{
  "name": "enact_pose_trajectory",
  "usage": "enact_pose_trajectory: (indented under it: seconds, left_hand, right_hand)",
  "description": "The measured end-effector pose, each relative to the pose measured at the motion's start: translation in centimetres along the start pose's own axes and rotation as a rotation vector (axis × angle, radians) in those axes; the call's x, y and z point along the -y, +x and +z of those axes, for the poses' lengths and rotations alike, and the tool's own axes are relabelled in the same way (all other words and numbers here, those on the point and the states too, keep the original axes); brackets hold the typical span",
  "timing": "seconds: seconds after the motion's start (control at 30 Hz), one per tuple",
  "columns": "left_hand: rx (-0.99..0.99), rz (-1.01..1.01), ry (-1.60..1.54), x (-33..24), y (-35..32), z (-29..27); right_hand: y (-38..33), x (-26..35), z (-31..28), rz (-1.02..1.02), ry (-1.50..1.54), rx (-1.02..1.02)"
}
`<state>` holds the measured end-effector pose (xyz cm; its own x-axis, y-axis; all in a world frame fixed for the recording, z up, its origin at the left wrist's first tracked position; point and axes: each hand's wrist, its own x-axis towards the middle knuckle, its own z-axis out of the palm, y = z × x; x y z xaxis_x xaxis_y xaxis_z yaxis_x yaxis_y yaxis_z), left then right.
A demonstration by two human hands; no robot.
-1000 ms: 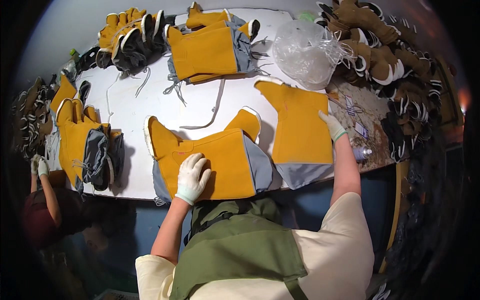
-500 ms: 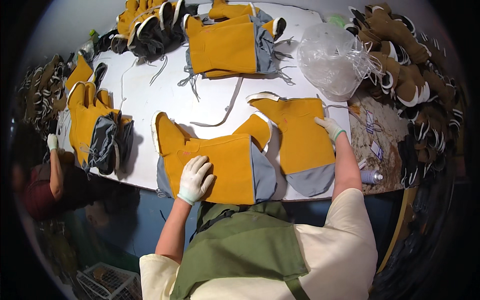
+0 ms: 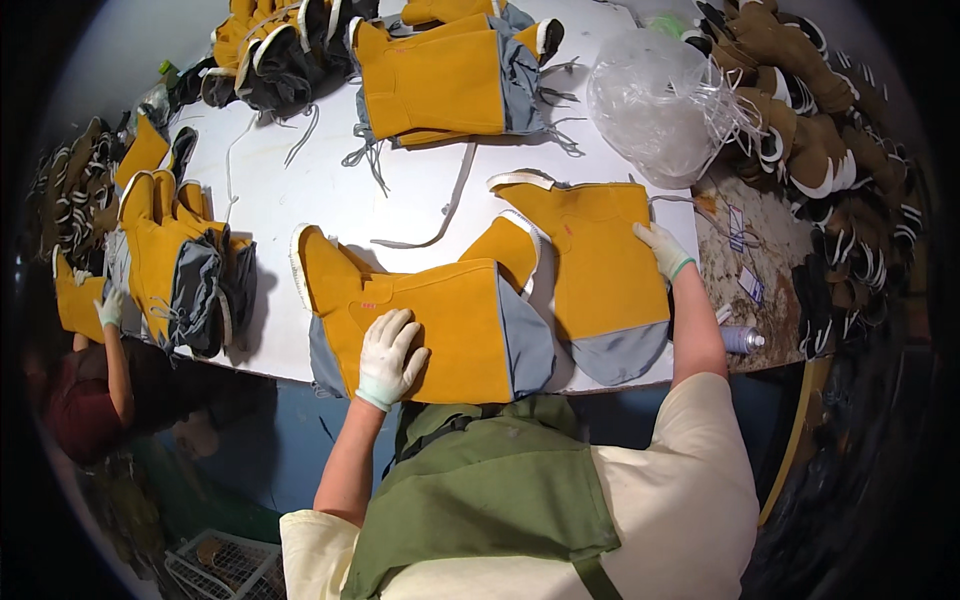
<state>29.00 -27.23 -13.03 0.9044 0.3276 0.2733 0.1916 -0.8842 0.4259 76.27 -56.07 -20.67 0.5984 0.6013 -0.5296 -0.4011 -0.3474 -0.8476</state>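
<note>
Two flat yellow boot uppers with grey fabric shafts lie side by side before me. My left hand, in a white glove, lies flat with fingers spread on the left boot upper. That upper has a white-edged toe opening, and another yellow toe shows behind it. My right hand, gloved too, holds the right-hand edge of the right boot upper; part of its fingers is hidden. The grey shaft of this upper points toward me.
Stacked yellow uppers lie at the back, a bundle at left. A clear plastic bag, brown boots and a spray can are on the right. A co-worker's gloved hand is at far left.
The view has shifted slightly. My hands stay on the same two uppers. At far left, the co-worker's hand has risen and is now at a yellow piece.
</note>
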Motion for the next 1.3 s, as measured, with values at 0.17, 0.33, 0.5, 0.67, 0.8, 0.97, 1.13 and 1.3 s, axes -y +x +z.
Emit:
enact_pose_trajectory:
  seconds: [0.17,0.33,0.5,0.67,0.8,0.97,1.13,1.3]
  left_hand:
    - [-0.002,-0.037,-0.031,-0.5,0.3,-0.4]
    - [0.116,-0.391,-0.628,-3.8,3.0,-2.6]
    - [0.37,-0.316,-1.329,-8.8,7.9,-5.1]
    - [0.431,-0.424,-1.779,-8.5,7.6,-6.5]
    - [0.21,-0.4,-1.645,-8.6,5.4,-12.2]
    - [-0.199,-0.66,-1.381,-6.8,5.8,-14.9]
    - [-0.32,-0.586,-1.571,0.0,4.2,-15.6]
    - [-0.07,-0.795,-1.21,7.8,1.6,-8.8]
  right_hand:
    - [-6.2,4.2,-1.7,-0.124,0.034,-0.114]
    - [-15.6,9.6,-2.1,-0.24,0.236,-0.327]
    - [-24.5,13.4,7.7,-0.35,0.544,-0.309]
    - [-26.4,10.5,18.5,-0.493,0.661,-0.324]
    - [-26.1,6.0,26.4,-0.555,0.655,-0.364]
    - [-27.3,-1.7,29.9,-0.433,0.609,-0.027]
    - [-29.7,2.3,28.9,-0.153,-0.169,0.686]
    - [-28.2,0.9,26.4,-0.04,-0.264,0.66]
